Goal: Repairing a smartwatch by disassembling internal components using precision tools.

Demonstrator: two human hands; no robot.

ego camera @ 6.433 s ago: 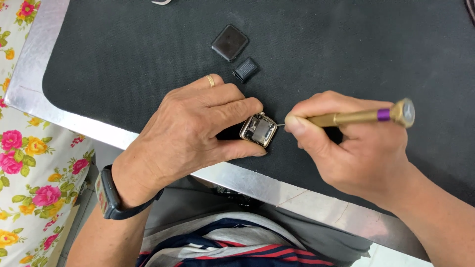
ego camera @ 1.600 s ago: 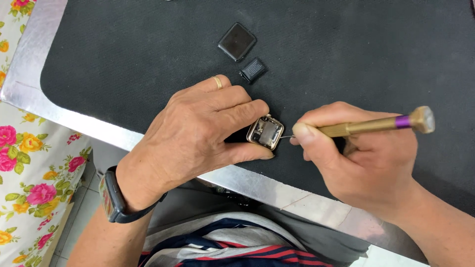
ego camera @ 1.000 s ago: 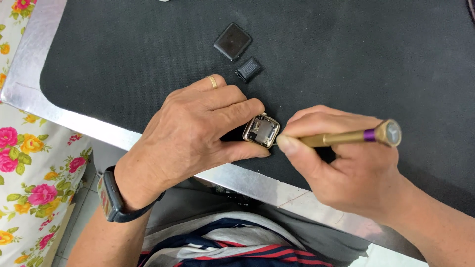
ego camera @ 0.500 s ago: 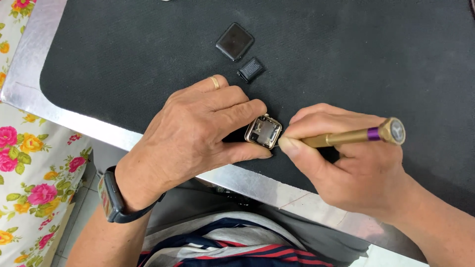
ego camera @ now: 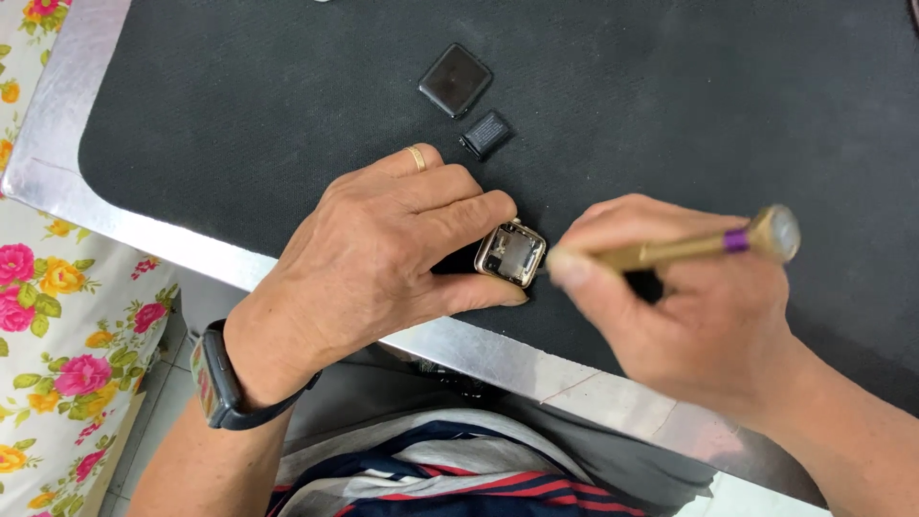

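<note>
My left hand (ego camera: 383, 249), with a ring and a dark wristband, pinches a small open square watch case (ego camera: 511, 254) against the black mat (ego camera: 670, 105). The case is metal-rimmed and its insides face up. My right hand (ego camera: 689, 306) grips a gold screwdriver (ego camera: 694, 246) with a purple band, held nearly level, its tip at the case's right edge. The tip itself is hidden behind my fingertip.
A square black screen panel (ego camera: 456, 79) and a smaller dark block (ego camera: 485, 134) lie on the mat beyond my left hand. The mat sits on a silver-edged table (ego camera: 67, 124). A flowered cloth (ego camera: 57, 316) hangs at the left.
The screwdriver has stayed at the case's right edge, its handle swinging slightly between level and tilted. My left hand keeps the same hold on the case.
</note>
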